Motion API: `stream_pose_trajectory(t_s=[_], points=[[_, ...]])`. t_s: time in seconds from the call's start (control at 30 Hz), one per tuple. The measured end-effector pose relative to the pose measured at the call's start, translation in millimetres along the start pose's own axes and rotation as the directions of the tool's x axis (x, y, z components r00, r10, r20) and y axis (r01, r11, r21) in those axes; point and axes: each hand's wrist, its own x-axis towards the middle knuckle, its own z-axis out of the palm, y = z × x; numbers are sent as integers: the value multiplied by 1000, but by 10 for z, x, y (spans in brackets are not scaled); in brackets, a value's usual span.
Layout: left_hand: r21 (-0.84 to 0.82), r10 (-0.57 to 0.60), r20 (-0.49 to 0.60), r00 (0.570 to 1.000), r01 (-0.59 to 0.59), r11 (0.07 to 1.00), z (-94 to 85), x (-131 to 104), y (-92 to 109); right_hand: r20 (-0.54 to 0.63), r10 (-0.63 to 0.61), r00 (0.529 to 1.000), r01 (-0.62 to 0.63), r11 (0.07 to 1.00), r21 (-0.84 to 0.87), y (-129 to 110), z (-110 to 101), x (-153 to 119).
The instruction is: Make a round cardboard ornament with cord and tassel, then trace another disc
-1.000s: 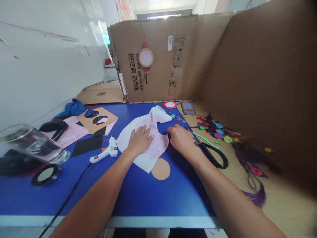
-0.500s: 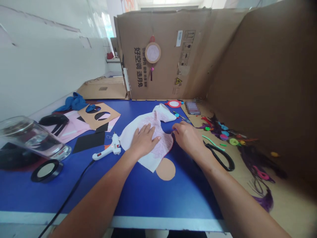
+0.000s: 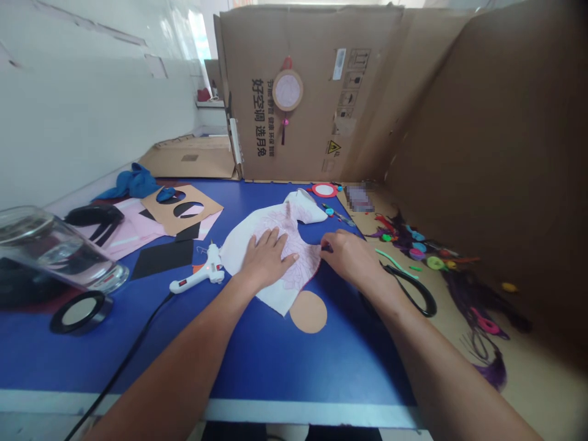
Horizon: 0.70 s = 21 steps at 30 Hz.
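Observation:
A piece of white fabric (image 3: pixel 248 229) with a purple line drawing lies on the blue table, with a curved cut-out and a red line along its right edge. My left hand (image 3: pixel 266 260) rests flat on it, fingers spread. At the tip of that right edge, the fingers of my right hand (image 3: pixel 346 254) are pinched together on the fabric. A round tan cardboard disc (image 3: pixel 309 312) lies partly beneath the fabric's lower edge. Left of the fabric is a white glue gun (image 3: pixel 202 274) with its cord trailing toward the front.
Black-handled scissors (image 3: pixel 413 291) lie on cardboard at right, near tassels and colourful beads (image 3: pixel 418 250). A glass jar (image 3: pixel 59 245), a round black-rimmed container (image 3: pixel 80 312) and cut cardboard (image 3: pixel 184 214) are at left. A tall cardboard panel (image 3: pixel 312 37) stands behind, bearing a hanging round ornament (image 3: pixel 288 90).
My right hand's fingertips have come together at the fabric's right tip. My left hand stays flat on the fabric. The view has shifted slightly.

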Motion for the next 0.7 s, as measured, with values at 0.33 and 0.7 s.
stream_pose_trajectory(t_s=[0.33,0.7], points=[[223,14,81,997,-32,974,26,-57,196,449,-307,839,244,950,194,-288,-370,-284],[210,40,56,998,-50,976,65,-34,105,488,-276,828,299,954,34,-519,-281,-478]])
